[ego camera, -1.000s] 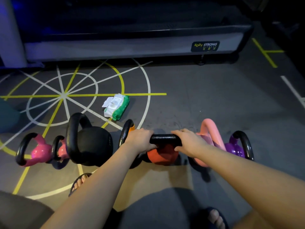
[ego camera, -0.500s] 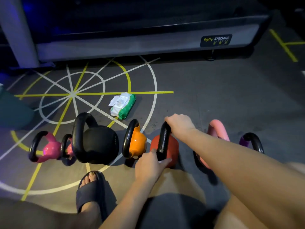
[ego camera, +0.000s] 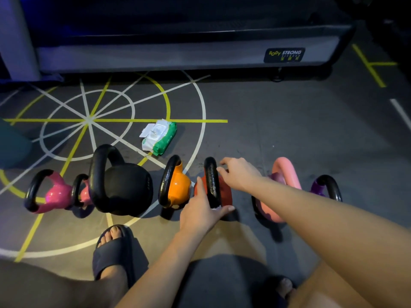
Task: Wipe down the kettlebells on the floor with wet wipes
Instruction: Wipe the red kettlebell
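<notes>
Found a row of kettlebells standing on the grey marked floor (ego camera: 278,134). Saw at far left a pink kettlebell (ego camera: 52,193) with a black handle, a smaller kettlebell (ego camera: 81,192) just beside it and partly hidden, then a large black kettlebell (ego camera: 124,187). Noticed a foot in a dark sandal (ego camera: 111,250) on the near side of the black one. Spotted the wet wipes pack (ego camera: 160,136) lying flat beyond the row, well apart from both hands. Noted an orange kettlebell (ego camera: 178,187) next, then the red kettlebell (ego camera: 225,192), upright, black handle edge-on to the camera. Caught the left hand (ego camera: 200,213) pressed against the near side of the red kettlebell, thumb raised along its left flank, fingers stretched nearly straight below the handle. Made out a pale patch under those fingers, possibly a wipe, too dim to be sure. Caught the right hand (ego camera: 239,174) by the handle's top, fingers loosely spread, tips at or just off the metal, gripping nothing. Saw a pale pink kettlebell (ego camera: 287,174) and a purple kettlebell (ego camera: 318,187) further right, beyond the right forearm.
</notes>
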`<action>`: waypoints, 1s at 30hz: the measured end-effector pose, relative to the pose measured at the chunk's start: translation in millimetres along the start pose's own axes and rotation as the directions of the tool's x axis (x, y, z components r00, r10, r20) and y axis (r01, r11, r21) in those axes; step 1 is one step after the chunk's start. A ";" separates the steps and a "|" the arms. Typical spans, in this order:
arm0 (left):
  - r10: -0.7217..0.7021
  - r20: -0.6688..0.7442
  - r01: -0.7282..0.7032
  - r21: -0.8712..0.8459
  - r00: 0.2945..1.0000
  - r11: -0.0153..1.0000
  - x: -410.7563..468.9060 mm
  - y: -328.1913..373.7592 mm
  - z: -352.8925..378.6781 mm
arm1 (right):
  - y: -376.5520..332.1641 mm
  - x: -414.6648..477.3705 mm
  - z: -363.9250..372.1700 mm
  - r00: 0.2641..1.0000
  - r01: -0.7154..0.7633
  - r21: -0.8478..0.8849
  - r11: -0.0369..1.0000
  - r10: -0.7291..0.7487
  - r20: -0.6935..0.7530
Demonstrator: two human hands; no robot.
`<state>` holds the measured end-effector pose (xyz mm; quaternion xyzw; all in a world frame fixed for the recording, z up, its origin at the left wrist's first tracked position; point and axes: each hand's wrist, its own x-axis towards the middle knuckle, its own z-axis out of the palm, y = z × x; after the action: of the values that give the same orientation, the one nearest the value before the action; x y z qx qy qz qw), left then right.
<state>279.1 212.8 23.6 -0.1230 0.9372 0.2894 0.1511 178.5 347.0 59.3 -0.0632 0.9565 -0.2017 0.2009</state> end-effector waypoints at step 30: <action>0.079 0.211 0.041 -0.512 0.974 0.858 5.1 42.3 -203.5 | -60.3 -37.9 -62.3 0.979 -0.008 0.799 0.601 -0.158 0.128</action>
<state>217.8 127.9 203.3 -0.1159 0.8040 0.5422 0.2149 189.9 322.2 150.0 -0.0261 0.7401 -0.6074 0.2873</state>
